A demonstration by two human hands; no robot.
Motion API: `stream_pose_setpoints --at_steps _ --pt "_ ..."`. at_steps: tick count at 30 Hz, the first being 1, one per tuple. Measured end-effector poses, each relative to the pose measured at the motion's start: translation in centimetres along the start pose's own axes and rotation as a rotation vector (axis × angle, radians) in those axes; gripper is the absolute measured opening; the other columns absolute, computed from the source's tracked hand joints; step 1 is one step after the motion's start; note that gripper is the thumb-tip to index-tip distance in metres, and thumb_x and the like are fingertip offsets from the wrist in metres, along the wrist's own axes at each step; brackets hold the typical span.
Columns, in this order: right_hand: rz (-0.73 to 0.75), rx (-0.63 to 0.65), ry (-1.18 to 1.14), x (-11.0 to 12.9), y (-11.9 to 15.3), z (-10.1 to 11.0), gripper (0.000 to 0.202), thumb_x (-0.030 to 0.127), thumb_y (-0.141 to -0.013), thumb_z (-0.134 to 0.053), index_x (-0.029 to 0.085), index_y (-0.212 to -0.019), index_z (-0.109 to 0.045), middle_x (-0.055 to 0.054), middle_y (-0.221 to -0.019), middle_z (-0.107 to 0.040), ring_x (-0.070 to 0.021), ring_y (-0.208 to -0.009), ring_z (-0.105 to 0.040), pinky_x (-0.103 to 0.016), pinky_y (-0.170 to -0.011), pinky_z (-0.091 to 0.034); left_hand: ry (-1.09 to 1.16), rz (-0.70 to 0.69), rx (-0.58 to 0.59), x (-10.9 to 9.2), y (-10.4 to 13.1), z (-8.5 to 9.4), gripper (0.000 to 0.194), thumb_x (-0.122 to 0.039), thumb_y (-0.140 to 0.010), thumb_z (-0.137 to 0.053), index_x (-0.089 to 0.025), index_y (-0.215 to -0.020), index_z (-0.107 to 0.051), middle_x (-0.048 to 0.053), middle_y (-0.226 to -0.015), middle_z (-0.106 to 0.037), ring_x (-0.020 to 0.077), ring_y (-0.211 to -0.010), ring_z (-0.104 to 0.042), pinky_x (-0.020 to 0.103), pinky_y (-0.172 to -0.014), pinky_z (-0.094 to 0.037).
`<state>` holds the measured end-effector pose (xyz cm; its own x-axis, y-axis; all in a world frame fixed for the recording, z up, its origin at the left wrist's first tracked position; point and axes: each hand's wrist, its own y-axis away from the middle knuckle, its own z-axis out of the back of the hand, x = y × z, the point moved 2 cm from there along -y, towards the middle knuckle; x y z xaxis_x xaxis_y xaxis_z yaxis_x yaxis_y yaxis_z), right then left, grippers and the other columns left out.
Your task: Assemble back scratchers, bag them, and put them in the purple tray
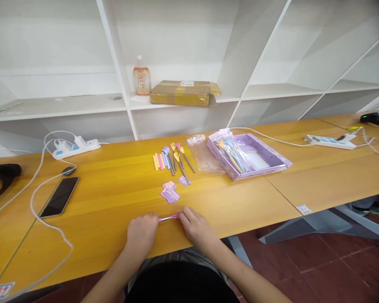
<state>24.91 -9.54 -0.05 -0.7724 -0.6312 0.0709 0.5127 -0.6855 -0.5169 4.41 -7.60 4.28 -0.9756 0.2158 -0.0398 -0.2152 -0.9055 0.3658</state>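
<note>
A pink telescopic back scratcher [166, 219] with a short metal rod is stretched between my hands near the table's front edge. One end is wrapped in my left hand [142, 232], and my right hand [196, 227] pinches the other, pink end; both ends are mostly hidden by fingers. Beyond them lie small printed cards [170, 194] in a loose pile, with another card [184, 181] just to the right. Farther back rest several hand-shaped back scratcher heads on rods [182, 166] in yellow, blue and pink, beside a row of coloured handles [160, 161].
A purple open box [262, 170] holds bagged back scratchers [232, 153]; clear plastic bags [204, 155] lie beside it. On the left are a phone [60, 197], white cables and a power strip [76, 148]. Another power strip [330, 142] is at right. Shelves hold a bottle [142, 80] and taped carton [183, 92].
</note>
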Motion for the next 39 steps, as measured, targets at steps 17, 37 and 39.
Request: stream_pose_setpoints --at_steps 17,37,39 --pt "-0.083 -0.111 0.011 1.3 -0.1 -0.8 0.022 0.012 -0.109 -0.047 0.019 -0.116 -0.066 -0.007 -0.088 -0.060 -0.0216 -0.075 -0.055 -0.035 -0.069 -0.045 -0.040 0.035 -0.075 1.8 0.5 -1.3 0.036 -0.032 -0.108 -0.041 -0.020 -0.108 -0.075 0.017 -0.102 -0.081 0.0323 -0.097 -0.079 0.039 -0.080 -0.055" --pt "-0.112 -0.102 0.454 -19.8 10.9 7.6 0.017 0.023 -0.109 -0.055 0.018 -0.102 -0.069 -0.004 -0.080 -0.063 -0.0169 -0.068 -0.053 -0.032 -0.072 -0.039 -0.267 0.132 -0.282 20.2 4.0 -1.3 0.041 -0.030 -0.106 -0.038 -0.020 -0.091 -0.074 0.012 -0.091 -0.078 0.0311 -0.086 -0.073 0.033 -0.066 -0.040" --pt "-0.150 -0.049 0.416 -20.3 11.8 7.4 0.022 0.028 -0.110 -0.052 0.018 -0.100 -0.070 -0.005 -0.084 -0.065 -0.0164 -0.067 -0.054 -0.031 -0.071 -0.041 -0.240 0.126 -0.256 20.0 3.9 -2.3 0.042 -0.030 -0.106 -0.036 -0.020 -0.092 -0.074 0.013 -0.093 -0.079 0.0300 -0.087 -0.073 0.034 -0.066 -0.039"
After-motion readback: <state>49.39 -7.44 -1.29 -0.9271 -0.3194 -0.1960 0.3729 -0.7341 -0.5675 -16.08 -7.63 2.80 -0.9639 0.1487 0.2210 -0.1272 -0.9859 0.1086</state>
